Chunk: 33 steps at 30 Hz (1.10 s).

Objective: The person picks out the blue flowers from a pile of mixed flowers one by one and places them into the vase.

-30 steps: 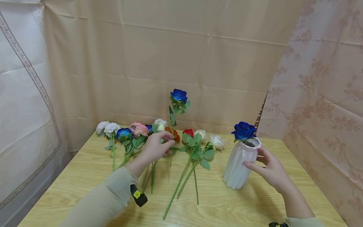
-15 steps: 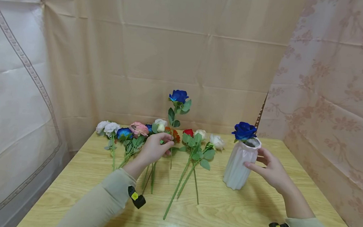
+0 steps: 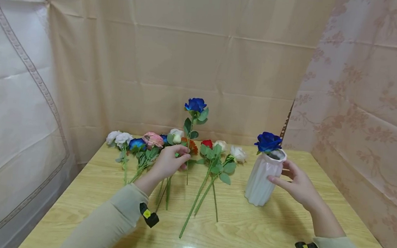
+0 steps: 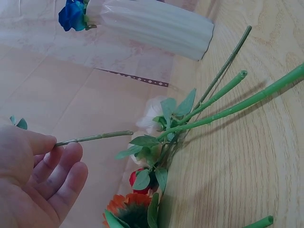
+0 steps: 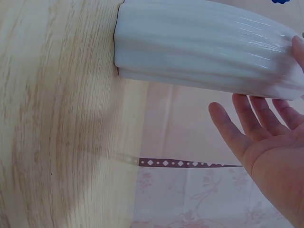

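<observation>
My left hand (image 3: 170,160) pinches the stem of a blue rose (image 3: 195,105) between thumb and fingers. The rose stands upright, bloom on top, its cut stem end (image 4: 118,134) sticking out below my fingers in the left wrist view. At the right, my right hand (image 3: 294,183) holds a white ribbed vase (image 3: 262,181) near its neck, thumb at the front and fingers at the far side. Fingertips (image 5: 241,100) meet the vase's wall in the right wrist view. A second blue rose (image 3: 268,142) sits in the vase's mouth, leaning left; its stem is hidden inside.
Between the hands lie a red rose (image 3: 206,143) and white roses (image 3: 237,154), stems toward me. Left of them are a pink flower (image 3: 153,139), a blue bloom (image 3: 137,144), pale blooms (image 3: 123,138) and an orange flower (image 4: 128,209). Curtains hang behind the wooden table (image 3: 238,237).
The blue rose in my left hand has turned slightly, showing its leaves more broadly, and the left forearm has shifted a little left. My right hand keeps its hold on the vase.
</observation>
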Each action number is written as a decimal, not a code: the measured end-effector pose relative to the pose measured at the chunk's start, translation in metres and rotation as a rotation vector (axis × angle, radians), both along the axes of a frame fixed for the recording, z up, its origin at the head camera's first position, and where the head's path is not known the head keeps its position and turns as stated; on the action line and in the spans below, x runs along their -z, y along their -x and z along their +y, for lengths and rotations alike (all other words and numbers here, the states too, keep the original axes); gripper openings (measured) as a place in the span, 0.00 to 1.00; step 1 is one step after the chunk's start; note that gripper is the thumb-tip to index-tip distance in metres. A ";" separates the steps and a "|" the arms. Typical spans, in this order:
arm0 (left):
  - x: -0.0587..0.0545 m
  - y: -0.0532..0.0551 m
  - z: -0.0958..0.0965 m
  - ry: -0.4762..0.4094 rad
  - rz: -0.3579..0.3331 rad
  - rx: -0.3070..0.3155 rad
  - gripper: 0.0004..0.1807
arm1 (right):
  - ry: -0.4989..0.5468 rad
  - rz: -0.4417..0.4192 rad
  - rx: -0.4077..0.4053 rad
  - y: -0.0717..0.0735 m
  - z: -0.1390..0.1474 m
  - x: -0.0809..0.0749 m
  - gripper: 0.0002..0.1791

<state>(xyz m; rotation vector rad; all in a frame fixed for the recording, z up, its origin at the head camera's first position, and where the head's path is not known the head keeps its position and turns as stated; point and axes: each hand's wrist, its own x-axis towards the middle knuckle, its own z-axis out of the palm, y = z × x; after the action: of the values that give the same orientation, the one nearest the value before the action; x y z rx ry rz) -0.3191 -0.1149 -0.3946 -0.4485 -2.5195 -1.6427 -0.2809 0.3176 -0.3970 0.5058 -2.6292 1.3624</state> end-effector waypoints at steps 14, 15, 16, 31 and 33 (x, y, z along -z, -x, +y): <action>-0.003 -0.002 0.001 -0.012 -0.009 0.038 0.11 | -0.010 0.007 0.000 0.000 0.002 -0.007 0.41; -0.003 -0.002 0.002 -0.012 -0.011 0.038 0.11 | -0.007 0.007 0.000 0.000 0.002 -0.008 0.41; -0.003 -0.002 0.002 -0.014 -0.011 0.038 0.11 | -0.002 0.009 -0.003 0.000 0.002 -0.010 0.41; -0.004 -0.004 0.006 -0.044 0.001 0.050 0.12 | 0.058 0.132 -0.032 -0.005 0.000 -0.046 0.43; -0.005 -0.005 0.006 -0.048 0.002 0.051 0.13 | 0.058 0.156 -0.026 -0.005 0.000 -0.051 0.43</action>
<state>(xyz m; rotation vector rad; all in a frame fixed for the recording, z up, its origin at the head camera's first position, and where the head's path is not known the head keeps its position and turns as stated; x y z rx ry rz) -0.3146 -0.1091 -0.3900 -0.5130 -2.4816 -1.7153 -0.2758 0.3173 -0.3457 0.6140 -2.4602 1.3440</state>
